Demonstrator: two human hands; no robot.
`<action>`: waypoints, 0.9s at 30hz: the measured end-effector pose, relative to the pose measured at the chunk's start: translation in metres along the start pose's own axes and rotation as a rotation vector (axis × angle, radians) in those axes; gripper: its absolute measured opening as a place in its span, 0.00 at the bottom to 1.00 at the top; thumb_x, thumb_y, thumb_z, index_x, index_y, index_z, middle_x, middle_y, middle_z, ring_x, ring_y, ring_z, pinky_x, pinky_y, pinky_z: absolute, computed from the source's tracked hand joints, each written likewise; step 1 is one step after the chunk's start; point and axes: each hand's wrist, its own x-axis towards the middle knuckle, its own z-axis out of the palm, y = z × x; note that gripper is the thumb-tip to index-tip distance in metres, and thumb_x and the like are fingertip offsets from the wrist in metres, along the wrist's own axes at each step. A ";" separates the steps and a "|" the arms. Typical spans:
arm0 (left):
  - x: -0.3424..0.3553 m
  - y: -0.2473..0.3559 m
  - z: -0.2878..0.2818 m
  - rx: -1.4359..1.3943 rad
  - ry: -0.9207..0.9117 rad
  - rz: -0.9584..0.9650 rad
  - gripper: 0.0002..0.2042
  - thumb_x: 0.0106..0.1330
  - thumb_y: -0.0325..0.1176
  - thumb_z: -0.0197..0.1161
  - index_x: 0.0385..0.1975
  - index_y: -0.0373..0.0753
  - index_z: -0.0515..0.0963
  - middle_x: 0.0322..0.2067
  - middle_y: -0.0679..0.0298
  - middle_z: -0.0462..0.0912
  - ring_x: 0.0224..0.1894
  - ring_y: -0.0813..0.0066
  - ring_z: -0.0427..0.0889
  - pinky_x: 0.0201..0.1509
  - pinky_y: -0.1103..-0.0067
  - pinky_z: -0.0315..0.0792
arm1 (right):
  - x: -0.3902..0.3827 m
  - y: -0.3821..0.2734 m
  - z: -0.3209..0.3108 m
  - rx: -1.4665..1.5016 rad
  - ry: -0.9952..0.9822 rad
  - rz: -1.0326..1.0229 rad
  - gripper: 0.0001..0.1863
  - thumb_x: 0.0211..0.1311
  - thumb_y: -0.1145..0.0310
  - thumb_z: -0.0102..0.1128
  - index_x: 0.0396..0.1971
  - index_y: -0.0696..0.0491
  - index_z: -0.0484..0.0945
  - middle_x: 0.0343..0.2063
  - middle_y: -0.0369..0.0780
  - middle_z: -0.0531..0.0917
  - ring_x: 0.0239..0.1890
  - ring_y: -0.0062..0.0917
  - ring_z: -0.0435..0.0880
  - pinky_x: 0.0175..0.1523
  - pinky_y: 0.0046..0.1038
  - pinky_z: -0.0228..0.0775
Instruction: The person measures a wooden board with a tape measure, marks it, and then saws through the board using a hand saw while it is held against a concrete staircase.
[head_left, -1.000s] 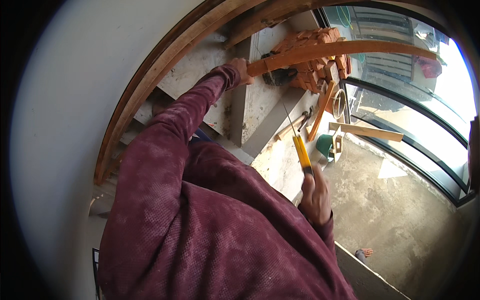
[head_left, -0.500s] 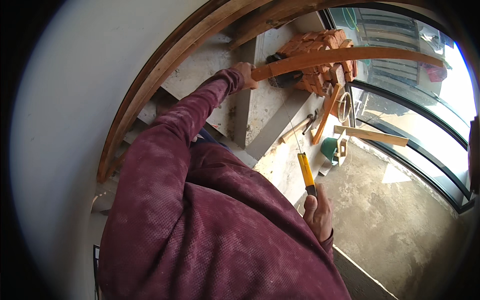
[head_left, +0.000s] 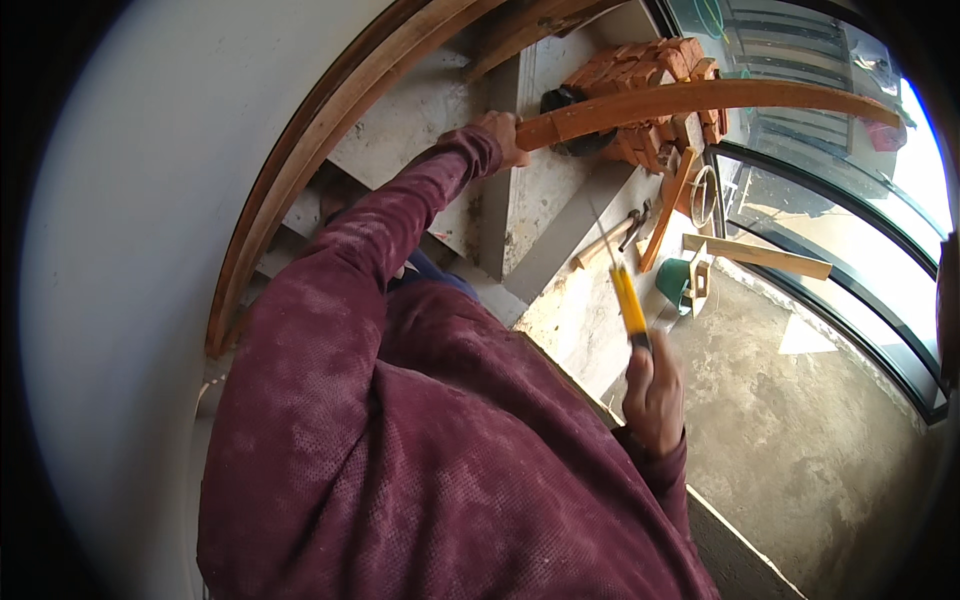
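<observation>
My left hand (head_left: 502,138) is closed round the near end of a long reddish-brown wooden plank (head_left: 690,100), which stretches to the right in front of a stack of bricks. Lower and to the right, my right hand (head_left: 655,395) grips a handsaw (head_left: 630,303) by its yellow-and-black handle. The saw's thin blade shows edge-on, pointing up and away, apart from the plank. Motion smears this hand a little.
Concrete stairs (head_left: 560,235) lie below my left arm, beside a wooden handrail (head_left: 285,165). Red bricks (head_left: 640,70) are stacked on a step. A hammer (head_left: 632,228), a green bucket (head_left: 672,285) and a loose board (head_left: 765,258) lie near the glass door (head_left: 800,200).
My right hand has moved up and slightly right with the handsaw, and the blade looks shorter. My left hand still holds the plank; the whole view has shifted slightly.
</observation>
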 end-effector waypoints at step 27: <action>-0.002 -0.011 -0.016 -0.057 -0.095 0.044 0.20 0.42 0.38 0.67 0.37 0.38 0.79 0.36 0.51 0.83 0.42 0.54 0.82 0.48 0.70 0.74 | -0.016 0.000 0.007 0.040 -0.036 0.002 0.14 0.68 0.63 0.44 0.43 0.57 0.71 0.14 0.47 0.73 0.17 0.42 0.79 0.25 0.35 0.68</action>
